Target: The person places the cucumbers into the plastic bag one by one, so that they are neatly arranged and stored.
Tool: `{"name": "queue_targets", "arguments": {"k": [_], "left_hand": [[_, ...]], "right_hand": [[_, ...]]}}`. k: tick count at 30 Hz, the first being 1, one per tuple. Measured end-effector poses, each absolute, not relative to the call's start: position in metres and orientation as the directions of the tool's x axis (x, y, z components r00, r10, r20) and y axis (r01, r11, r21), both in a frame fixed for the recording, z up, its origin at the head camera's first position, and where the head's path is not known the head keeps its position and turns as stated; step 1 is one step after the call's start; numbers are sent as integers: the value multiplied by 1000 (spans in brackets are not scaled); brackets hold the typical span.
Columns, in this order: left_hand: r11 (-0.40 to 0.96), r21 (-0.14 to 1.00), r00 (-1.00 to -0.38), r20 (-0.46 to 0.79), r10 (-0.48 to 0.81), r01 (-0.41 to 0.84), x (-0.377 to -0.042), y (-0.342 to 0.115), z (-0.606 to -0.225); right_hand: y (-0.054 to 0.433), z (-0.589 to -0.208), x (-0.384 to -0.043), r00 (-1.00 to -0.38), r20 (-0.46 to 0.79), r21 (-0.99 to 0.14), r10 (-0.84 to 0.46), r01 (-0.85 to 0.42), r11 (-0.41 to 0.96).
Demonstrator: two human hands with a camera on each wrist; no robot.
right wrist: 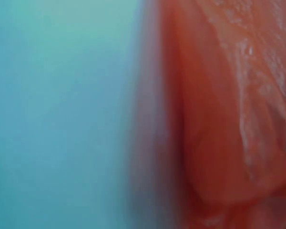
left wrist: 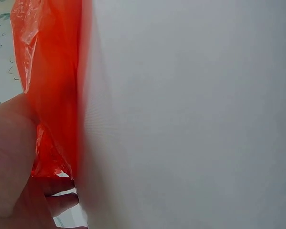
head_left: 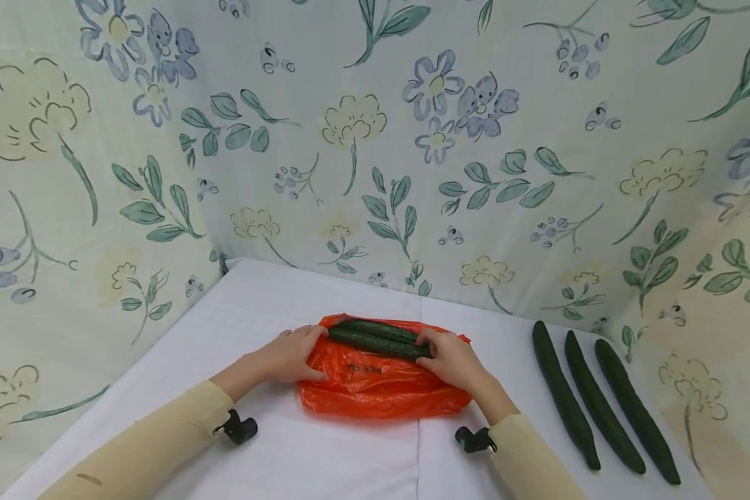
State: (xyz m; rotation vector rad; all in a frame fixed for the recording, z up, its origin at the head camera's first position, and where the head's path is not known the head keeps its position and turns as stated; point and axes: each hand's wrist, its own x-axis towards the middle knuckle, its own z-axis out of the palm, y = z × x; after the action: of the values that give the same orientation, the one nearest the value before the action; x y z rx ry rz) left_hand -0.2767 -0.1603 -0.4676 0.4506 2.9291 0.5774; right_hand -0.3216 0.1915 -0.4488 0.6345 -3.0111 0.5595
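On the white-covered desk [head_left: 337, 462], we list the following.

Item: cucumbers [head_left: 378, 342], dark green, at least two, side by side at the centre. They lie against the crumpled upper side of the red bag [head_left: 381, 399]; we cannot tell whether they sit inside its mouth or on top.

Handling: we judge each cucumber firm, moderately heavy for its length, a little slick, liable to bruise or snap if bent. Best hold, in our view: round the middle, or at both ends together. The bag looks thin, light, limp and slippery; we would gather a fold rather than pinch one layer.

Grip, left hand [head_left: 296, 354]: spread, thumb well apart from fingers, set against the bag's left end, fingertips by the cucumbers' ends.
Grip, right hand [head_left: 455, 360]: nearly closed, fingers and thumb pinching the cucumbers' right end.

Also held: three loose cucumbers [head_left: 603, 403], in a slanting row to the right.

Markings: dark print [head_left: 364, 369] on the bag, too small and creased for us to read. We find no legible brand.
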Motion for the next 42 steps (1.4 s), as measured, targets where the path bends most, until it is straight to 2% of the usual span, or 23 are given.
{"name": "queue_targets", "arguments": {"k": [7,16,23,30,37,42], "left_hand": [[886,394,-956,-58,288,243,-278,-158,-465],[877,427,-960,-64,273,221,-280,-158,-469],[889,400,-963,-51,264,223,-281,-157,-469],[913,330,-963,-40,266,239,-281,-156,-468],[918,318,-963,-46,266,239,-283,-156,-468],[918,319,-963,-52,265,235,-283,-157,-467]], "right_hand": [[204,-445,-306,-895,96,-403,-435,-434,805],[210,-447,-295,-894,-40,-435,-447,-387,813],[215,-449,-292,-894,-61,-402,-445,-386,830],[223,-452,-289,-918,-102,-392,-382,-316,864],[233,-452,-286,-936,-66,-288,-345,-314,905],[242,-453,-284,-944,-58,-301,-326,-295,907]]}}
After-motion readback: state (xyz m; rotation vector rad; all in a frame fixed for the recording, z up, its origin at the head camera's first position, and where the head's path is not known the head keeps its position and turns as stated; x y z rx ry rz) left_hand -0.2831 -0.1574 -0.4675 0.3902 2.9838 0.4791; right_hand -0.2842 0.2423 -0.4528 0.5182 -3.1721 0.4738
